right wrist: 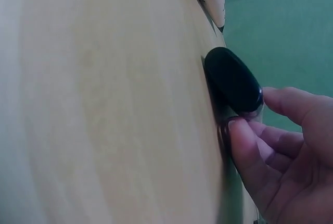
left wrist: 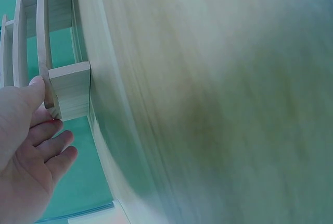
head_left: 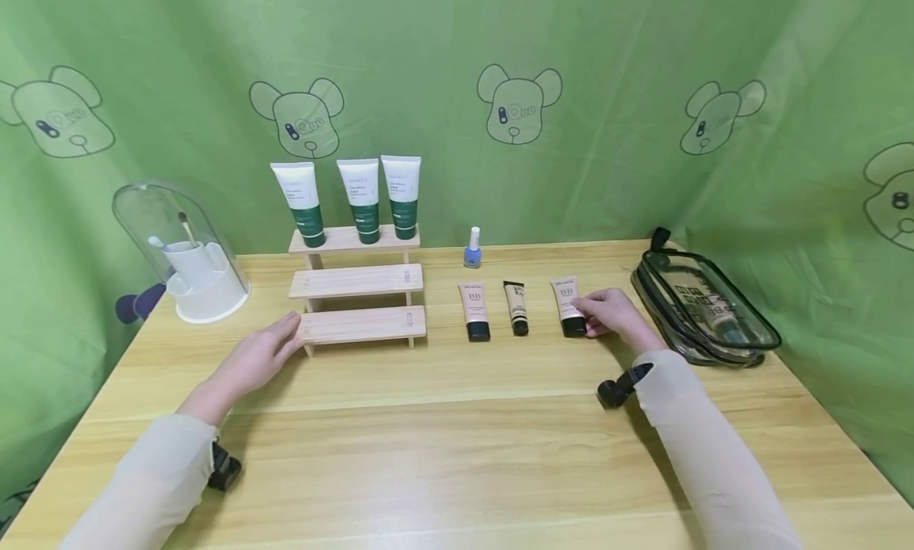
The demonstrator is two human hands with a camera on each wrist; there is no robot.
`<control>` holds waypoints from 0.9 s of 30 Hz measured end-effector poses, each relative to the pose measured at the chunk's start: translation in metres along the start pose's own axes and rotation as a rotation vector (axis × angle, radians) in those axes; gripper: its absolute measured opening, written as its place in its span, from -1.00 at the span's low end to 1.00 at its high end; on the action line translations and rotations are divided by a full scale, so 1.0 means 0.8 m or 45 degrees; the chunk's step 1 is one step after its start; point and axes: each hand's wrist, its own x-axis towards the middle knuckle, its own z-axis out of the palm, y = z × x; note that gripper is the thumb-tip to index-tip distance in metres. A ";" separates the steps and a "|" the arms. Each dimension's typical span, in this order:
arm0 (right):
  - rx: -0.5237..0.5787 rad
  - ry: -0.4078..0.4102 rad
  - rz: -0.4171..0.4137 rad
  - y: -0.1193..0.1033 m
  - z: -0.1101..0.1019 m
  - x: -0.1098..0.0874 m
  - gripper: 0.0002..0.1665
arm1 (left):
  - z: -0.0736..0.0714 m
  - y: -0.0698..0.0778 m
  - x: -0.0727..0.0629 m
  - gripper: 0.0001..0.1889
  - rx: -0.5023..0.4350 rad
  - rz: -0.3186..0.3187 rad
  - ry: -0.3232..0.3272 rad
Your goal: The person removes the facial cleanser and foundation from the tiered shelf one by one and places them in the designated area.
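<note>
Across the head view, the worktop [head_left: 428,455] ends at the back against a green curtain [head_left: 428,121], and its pale wood runs wide between the two forearms and toward the near side. The hands are well apart: the left hand [head_left: 250,359] reaches forward to the left end of a three-tier wooden stand [head_left: 364,325], while the right hand [head_left: 616,316] is bent in from the right, pinching the lower part of a BB tube [head_left: 566,296] that lies on the worktop right of the stand. Between stand and right hand lie another pink tube [head_left: 474,305] and a slim tube [head_left: 517,305], with a blue polish bottle [head_left: 472,254] behind them. A clear pouch [head_left: 703,304] sits close beyond the right wrist; a white holder under a clear dome [head_left: 207,292] stands left of the stand, whose top tier carries three white-and-green tubes [head_left: 362,197]. In the left wrist view, the thumb presses the end of the lowest tier from above, a finger meets it underneath, and the remaining fingers are loosely bent; the worktop fills the other side. In the right wrist view, the digits clasp the BB tube beside its black cap [right wrist: 233,81], close over the worktop, with the slim tube and the polish bottle farther along.
</note>
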 end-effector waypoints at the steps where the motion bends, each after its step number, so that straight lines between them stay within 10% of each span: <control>1: 0.002 -0.001 0.001 -0.001 -0.001 -0.001 -0.40 | 0.000 0.000 0.000 -0.48 0.000 -0.001 -0.001; 15: -0.013 -0.011 -0.041 -0.028 -0.015 -0.010 -0.47 | -0.001 0.000 0.000 -0.48 0.007 0.002 -0.004; 27: -0.070 0.012 -0.365 -0.118 -0.008 -0.006 -0.49 | -0.002 0.003 -0.002 -0.49 0.009 0.010 0.007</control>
